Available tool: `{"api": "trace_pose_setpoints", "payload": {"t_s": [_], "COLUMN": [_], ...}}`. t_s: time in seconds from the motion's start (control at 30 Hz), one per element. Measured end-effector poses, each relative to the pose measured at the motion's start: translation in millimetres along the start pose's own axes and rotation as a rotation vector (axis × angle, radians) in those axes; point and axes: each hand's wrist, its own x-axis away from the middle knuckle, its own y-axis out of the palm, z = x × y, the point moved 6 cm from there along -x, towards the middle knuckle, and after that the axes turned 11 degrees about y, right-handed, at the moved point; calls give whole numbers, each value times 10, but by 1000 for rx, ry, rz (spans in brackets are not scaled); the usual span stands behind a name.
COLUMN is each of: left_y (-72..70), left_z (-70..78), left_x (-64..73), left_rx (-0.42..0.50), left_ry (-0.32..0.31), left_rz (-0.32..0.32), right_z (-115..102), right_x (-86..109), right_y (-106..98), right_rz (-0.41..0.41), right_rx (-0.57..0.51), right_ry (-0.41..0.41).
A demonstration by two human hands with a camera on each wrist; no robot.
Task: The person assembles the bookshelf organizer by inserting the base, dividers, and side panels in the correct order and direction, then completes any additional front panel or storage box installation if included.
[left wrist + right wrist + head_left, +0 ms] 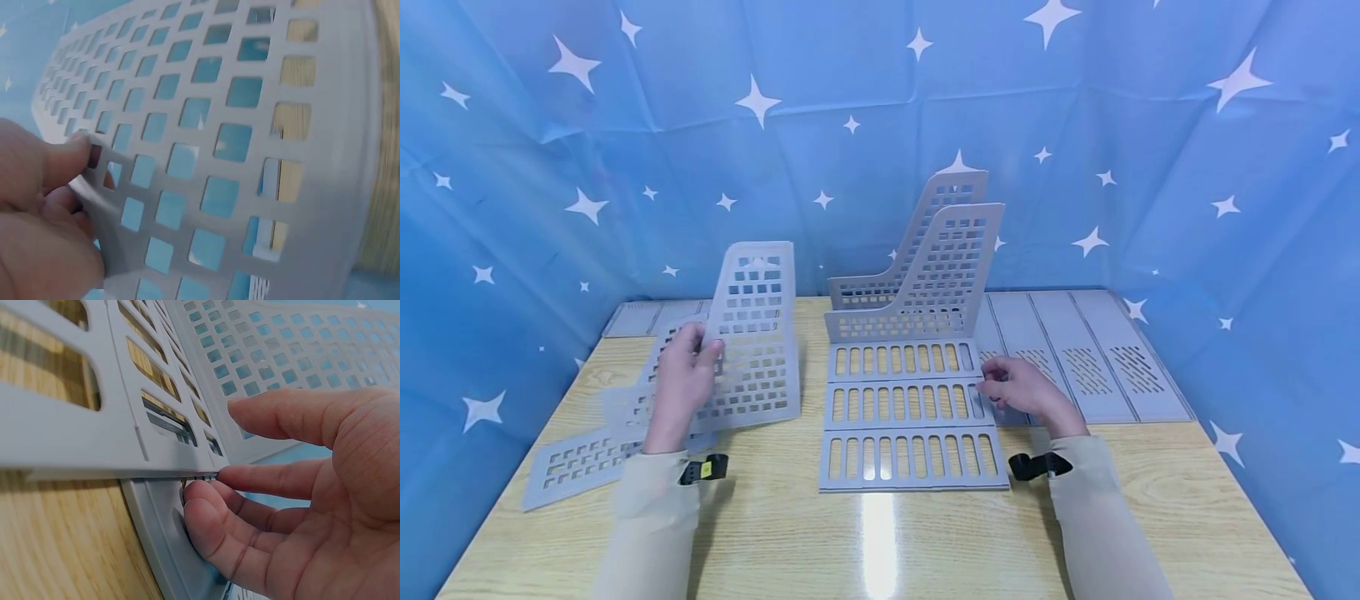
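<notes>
My left hand (687, 375) pinches the left edge of a light grey perforated side panel (340, 156), thumb in front and fingers behind. The panel is held upright, tall end up, left of a grey slotted base (910, 428). On the base's far part stand two similar panels, a front one (989, 250) and a back one (936, 182). My right hand (1026, 390) is at the base's right edge, fingertips right at its side. In the right wrist view the thumb (281, 415) stands apart from the bent fingers (206, 528).
More perforated panels (542, 492) lie overlapping on the wooden table (775, 533) at left. Flat grey slatted panels (1075, 333) lie at right, partly under my right hand, and another grey piece (632, 318) at back left. A blue star-patterned cloth (850, 67) hangs behind and at the sides.
</notes>
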Motion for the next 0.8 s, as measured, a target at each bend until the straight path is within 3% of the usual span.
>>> {"api": "trace_pose_setpoints", "payload": {"t_s": [0.13, 0.33, 0.6, 0.8], "left_y": [127, 303, 431, 454], "left_z": [144, 274, 265, 227], "left_x": [-69, -167, -196, -207], "left_rx": [57, 139, 165, 195], "left_ry": [81, 125, 117, 110], "left_rz": [66, 131, 154, 126], "right_z": [-11, -5, -14, -20], "right_x": [18, 36, 35, 26], "right_y": [-10, 14, 32, 10], "right_rz": [2, -4, 14, 36], "right_rx": [4, -9, 3, 23], "right_ry": [-8, -17, -24, -17]}}
